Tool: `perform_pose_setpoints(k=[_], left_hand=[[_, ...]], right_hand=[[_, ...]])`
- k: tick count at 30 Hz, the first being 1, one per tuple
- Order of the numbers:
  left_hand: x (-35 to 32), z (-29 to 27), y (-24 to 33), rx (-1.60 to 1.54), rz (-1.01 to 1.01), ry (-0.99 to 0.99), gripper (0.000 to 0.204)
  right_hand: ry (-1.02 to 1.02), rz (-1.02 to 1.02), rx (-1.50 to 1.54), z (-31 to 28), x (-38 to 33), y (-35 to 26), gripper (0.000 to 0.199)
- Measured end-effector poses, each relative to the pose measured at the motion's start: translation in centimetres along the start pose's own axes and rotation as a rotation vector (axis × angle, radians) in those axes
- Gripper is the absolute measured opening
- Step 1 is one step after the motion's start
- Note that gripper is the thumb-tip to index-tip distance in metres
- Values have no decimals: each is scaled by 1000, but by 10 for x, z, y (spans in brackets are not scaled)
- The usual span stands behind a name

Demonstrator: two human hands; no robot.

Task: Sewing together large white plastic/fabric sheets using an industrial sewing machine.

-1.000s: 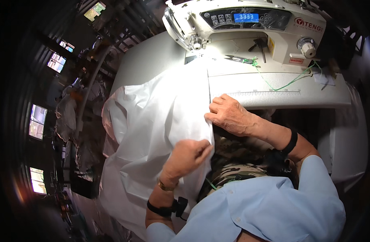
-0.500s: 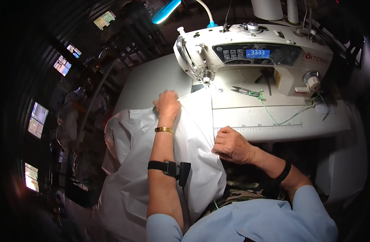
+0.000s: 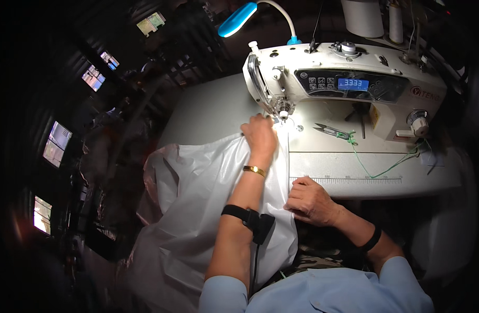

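A large white sheet (image 3: pixel 203 182), smooth and slightly shiny like coated fabric, hangs from the sewing table over my lap. Its right edge runs straight toward me from the needle area of a white sewing machine (image 3: pixel 273 62). My left hand (image 3: pixel 260 136) is close beside the needle, its bent fingers gripping the sheet near its far edge. Lower down, my right hand (image 3: pixel 311 202) pinches the sheet's right edge just off the table's front. The fingertips of both hands are partly hidden. How the sheet lies under the presser foot (image 3: pixel 283 116) is hard to make out.
Thread snips (image 3: pixel 333 130) with green thread tied on lie under the machine arm. A ruler strip (image 3: pixel 349 180) runs along the table's front. A blue lamp (image 3: pixel 239 20) bends over the machine, and thread cones (image 3: pixel 363 18) stand behind it.
My left hand has moved right across the sheet, closer to the needle, drawing folds with it. My right hand keeps its place on the edge. The whole view has shifted slightly.
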State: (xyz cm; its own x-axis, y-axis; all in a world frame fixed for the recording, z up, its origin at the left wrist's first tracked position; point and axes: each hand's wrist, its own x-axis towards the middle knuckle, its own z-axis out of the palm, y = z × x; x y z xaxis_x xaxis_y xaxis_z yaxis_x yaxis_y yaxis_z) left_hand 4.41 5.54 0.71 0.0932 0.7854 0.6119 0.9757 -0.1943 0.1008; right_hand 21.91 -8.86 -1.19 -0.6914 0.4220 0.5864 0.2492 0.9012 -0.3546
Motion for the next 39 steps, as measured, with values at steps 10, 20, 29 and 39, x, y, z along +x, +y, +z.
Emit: perform_pose_setpoints(k=[10,20,29,39], left_hand=[[-14,-21,27,-265,-54,-266,21],[-20,-16,43,-54,105,-235,11],[-22,-11,44,-70,109,-182,9],[-34,-16,37,-252,-80,-231,14]], right_hand=[[16,-20,11,1,0,3,20],[10,-21,36,-3,0,1,20],[21,0,37,0,1,0,20],[31,-169,131,-3,9,0,15]])
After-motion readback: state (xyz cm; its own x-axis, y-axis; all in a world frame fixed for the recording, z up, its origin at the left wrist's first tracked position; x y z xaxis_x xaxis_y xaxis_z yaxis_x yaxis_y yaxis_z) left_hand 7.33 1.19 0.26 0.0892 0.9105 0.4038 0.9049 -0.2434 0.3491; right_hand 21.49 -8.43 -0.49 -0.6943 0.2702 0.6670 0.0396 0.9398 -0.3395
